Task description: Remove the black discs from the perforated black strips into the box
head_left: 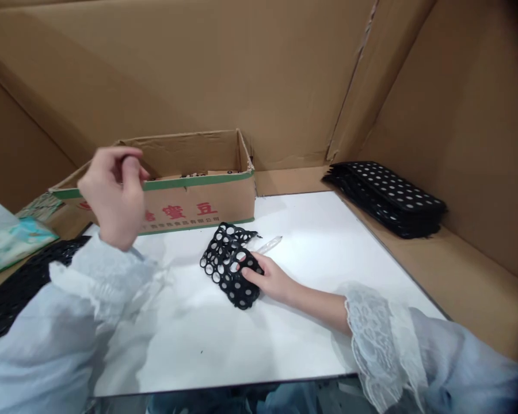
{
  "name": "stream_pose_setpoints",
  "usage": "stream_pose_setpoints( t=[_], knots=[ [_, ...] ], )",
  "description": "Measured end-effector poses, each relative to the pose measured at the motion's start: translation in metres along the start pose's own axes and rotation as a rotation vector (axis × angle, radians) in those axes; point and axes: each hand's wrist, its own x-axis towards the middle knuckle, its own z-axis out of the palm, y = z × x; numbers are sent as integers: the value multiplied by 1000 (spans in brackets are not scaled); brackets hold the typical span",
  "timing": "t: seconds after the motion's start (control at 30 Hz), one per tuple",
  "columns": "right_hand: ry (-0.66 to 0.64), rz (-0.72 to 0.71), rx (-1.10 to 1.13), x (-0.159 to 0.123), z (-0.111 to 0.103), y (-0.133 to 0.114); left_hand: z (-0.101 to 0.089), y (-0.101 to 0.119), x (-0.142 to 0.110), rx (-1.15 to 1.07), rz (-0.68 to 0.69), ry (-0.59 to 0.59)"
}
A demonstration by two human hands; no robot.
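Observation:
My right hand [271,278] rests on the white table [311,253] with its fingers closed on a black perforated mesh piece [228,261] full of round holes. A clear pen-like tool [268,245] lies just beyond that hand. My left hand [114,195] is raised above the table's left side, in front of the open cardboard box [198,195], its fingers curled and pinched together; what they hold, if anything, is too small to see.
A stack of black perforated pieces [386,195] sits at the right on a cardboard ledge. More black mesh [17,282] lies at the left edge, beside a teal packet [8,241]. Cardboard walls [242,69] enclose the workspace.

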Motion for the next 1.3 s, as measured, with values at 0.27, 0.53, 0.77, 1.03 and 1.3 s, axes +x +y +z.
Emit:
stream_pose_setpoints(
  t=[0.27, 0.53, 0.77, 1.03, 1.3],
  knots=[
    [119, -34, 44, 4, -4, 4, 8, -11, 10, 240, 213, -235],
    [127, -93, 25, 4, -2, 6, 2, 48, -112, -257, 40, -1156],
    [121, -149, -46, 1, -2, -1, 17, 40, -118, -680, -548, -1119],
    [127, -97, 16, 2, 0, 3, 17, 43, -120, -610, -638, -994],
    [113, -78, 35, 2, 0, 6, -2, 13, -28, -141, -76, -79]
  ],
)
